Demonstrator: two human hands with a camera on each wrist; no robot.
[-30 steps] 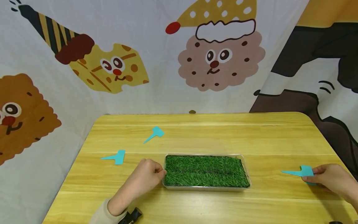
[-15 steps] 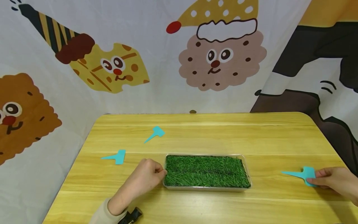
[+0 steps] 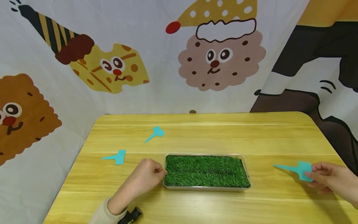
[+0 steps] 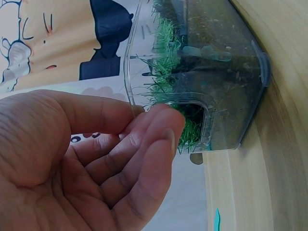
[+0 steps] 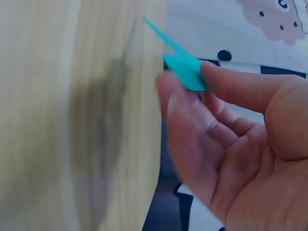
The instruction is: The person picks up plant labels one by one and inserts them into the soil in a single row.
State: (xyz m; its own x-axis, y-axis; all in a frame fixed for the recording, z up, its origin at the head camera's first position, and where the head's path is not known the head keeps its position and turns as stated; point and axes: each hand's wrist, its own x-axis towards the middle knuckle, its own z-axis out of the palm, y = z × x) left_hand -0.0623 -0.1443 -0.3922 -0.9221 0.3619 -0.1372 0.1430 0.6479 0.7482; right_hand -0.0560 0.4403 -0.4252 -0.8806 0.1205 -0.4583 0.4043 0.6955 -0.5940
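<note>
In the head view, a clear plastic box [image 3: 207, 188] holds green artificial turf [image 3: 205, 171]. At its left end my left hand [image 3: 148, 174] pinches the rim between thumb and curled fingers. The left wrist view shows the thumb tip [image 4: 132, 113] at that rim. On the right, my right hand [image 3: 331, 179] pinches a turquoise T-shaped plant label [image 3: 304, 171] by its broad head. Its pointed stem faces left, and a shadow lies on the table under it. In the right wrist view the label [image 5: 187, 72] is raised off the wood between thumb and fingers.
Two more turquoise plant labels lie flat on the wooden table [image 3: 209, 208]: one label [image 3: 120, 157] at the left, another label [image 3: 158, 132] farther back. A cartoon-printed cloth [image 3: 162, 96] hangs behind the table. A black strap [image 3: 130, 216] is at my left wrist.
My right hand has lifted the plant label off the table and moved it slightly left. The left hand and the box have stayed where they were.
</note>
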